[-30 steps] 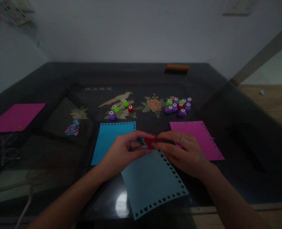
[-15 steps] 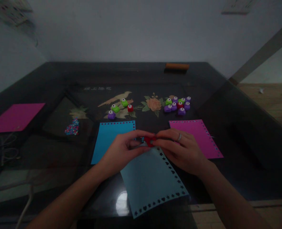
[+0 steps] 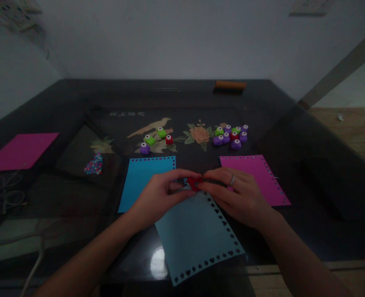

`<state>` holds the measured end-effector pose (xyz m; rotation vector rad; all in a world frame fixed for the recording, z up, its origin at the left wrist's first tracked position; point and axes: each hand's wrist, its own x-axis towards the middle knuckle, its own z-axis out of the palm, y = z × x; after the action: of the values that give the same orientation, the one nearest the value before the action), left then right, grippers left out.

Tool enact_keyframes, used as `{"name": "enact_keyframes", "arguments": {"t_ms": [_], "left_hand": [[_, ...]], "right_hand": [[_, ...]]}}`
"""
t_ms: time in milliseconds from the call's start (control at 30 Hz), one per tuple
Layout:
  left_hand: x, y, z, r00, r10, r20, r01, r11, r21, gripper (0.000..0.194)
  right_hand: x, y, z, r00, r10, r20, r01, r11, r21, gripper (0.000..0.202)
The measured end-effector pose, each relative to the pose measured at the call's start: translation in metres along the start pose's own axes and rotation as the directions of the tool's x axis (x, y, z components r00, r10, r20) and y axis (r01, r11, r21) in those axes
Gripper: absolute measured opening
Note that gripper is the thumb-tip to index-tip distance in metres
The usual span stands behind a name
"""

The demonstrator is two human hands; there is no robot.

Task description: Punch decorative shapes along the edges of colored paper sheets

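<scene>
A small red punch (image 3: 195,183) is held between both hands over the far edge of a pale blue sheet (image 3: 197,235). Star and heart holes line the sheet's right and near edges. My left hand (image 3: 160,194) is closed, fingertips on the punch's left side, thumb at the sheet's edge. From the right, my right hand (image 3: 236,192), with a ring, pinches the same punch. Behind my left hand lies a bright blue sheet (image 3: 145,177); a pink sheet (image 3: 263,177) lies beside my right hand. Both have punched edges. Small blue bits show beside the punch.
Several small punches (image 3: 161,132) stand at centre left and a larger group (image 3: 236,144) at centre right. Paper bits (image 3: 94,165) are piled on the left, near another pink sheet (image 3: 22,150) and glasses (image 3: 6,194). A brown roll (image 3: 230,86) lies at the back.
The view has shifted very slightly. Both hands keep nearly the same hold on the red punch, and the pale blue sheet's near corner sits marginally lower.
</scene>
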<state>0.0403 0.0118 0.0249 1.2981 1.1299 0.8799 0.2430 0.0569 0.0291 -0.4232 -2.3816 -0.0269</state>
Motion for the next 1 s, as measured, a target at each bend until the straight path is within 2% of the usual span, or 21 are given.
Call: {"name": "enact_keyframes", "arguments": {"t_ms": [267,633,1000], "left_hand": [[0.0001,0.0008,0.0012,1.000,-0.031,0.003,0.031,1.000,-0.001,0.031],[-0.0001,0.0024,0.0025,1.000,-0.005,-0.026,0.006,1.000,0.029,0.030],[-0.0005,-0.0001,0.0022,0.998,0.048,-0.036,-0.046,0.998,0.033,0.029]], "right_hand": [[-0.0001,-0.0001,-0.0008,1.000,-0.002,0.030,0.003,1.000,-0.021,0.014],[-0.0022,-0.0009,0.0031,0.995,0.090,0.052,-0.092,0.994,0.051,0.013],[-0.0037,-0.0003,0.0031,0.993,0.082,0.082,-0.088,0.994,0.061,0.015]]}}
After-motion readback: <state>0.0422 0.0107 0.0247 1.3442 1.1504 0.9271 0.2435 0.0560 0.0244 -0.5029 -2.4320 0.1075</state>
